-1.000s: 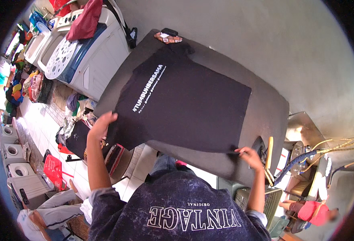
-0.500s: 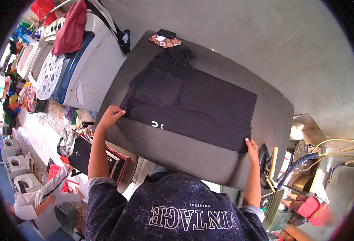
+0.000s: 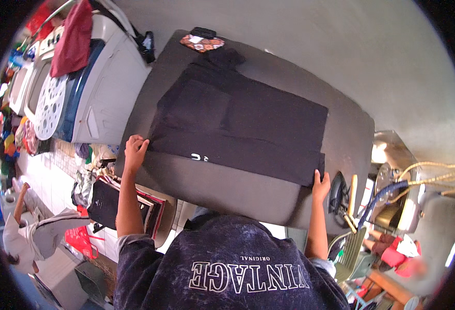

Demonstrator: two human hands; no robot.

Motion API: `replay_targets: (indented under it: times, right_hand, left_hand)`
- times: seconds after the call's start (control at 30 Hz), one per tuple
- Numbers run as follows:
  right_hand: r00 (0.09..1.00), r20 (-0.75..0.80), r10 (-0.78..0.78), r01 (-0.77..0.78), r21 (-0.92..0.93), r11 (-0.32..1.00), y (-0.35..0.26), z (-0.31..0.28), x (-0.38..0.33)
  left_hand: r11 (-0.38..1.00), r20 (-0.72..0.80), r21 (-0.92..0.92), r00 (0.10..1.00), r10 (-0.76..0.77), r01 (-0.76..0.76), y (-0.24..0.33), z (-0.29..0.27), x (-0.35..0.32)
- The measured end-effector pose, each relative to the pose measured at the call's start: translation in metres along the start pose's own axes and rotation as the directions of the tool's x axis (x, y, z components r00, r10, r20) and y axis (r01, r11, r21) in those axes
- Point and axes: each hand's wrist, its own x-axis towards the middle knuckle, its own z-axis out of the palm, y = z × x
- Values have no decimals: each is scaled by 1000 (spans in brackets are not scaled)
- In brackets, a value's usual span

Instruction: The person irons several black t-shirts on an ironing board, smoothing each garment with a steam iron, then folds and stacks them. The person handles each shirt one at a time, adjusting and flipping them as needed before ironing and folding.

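A black T-shirt (image 3: 268,113) lies partly folded on a dark grey padded table (image 3: 253,183), its long near edge running from one hand to the other. A bit of white print shows along that edge, partly out of sight. At the shirt's left end, my left hand (image 3: 136,151) is closed, pinching the fabric. The near right corner is pinched between the thumb and fingers of my right hand (image 3: 320,185). To the right of that hand an iron (image 3: 337,192) rests at the table's edge.
An orange patterned cloth (image 3: 202,43) and a black case (image 3: 203,32) lie at the far end. A washing machine (image 3: 108,88) stands left. Folded clothes (image 3: 152,212) are stacked on a chair at near left. Two other people are visible, one (image 3: 41,235) left, one (image 3: 397,256) right.
My left hand has shifted left and the shirt's near edge looks straighter, with less print showing. The person at left has changed posture, an arm now raised. The whole view has shifted slightly.
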Motion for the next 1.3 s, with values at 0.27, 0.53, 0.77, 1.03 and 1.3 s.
replay_targets:
  times: [0.27, 0.53, 0.77, 1.03, 1.3]
  right_hand:
    - [998, 28, 59, -52, -209, 977, -20, -35, -41]
    - [998, 2, 67, -63, -329, 942, 9, -22, -79]
    - [997, -67, 42, -67, -455, 888, -2, -21, -83]
    - [962, 234, -142, 264, -650, 713, -5, -10, -72]
    - [977, -172, -127, -114, -921, 372, 52, -103, 44]
  left_hand:
    - [882, 15, 449, 989, 149, -140, 28, -30, -39]
    - [829, -68, 551, 986, 154, -92, 2, -12, -75]
    - [812, -164, 577, 961, 224, -91, -17, -3, -87]
    - [894, -274, 412, 912, 305, -175, -36, 3, -87]
    - [982, -138, -185, 990, 16, -41, -52, -19, -90]
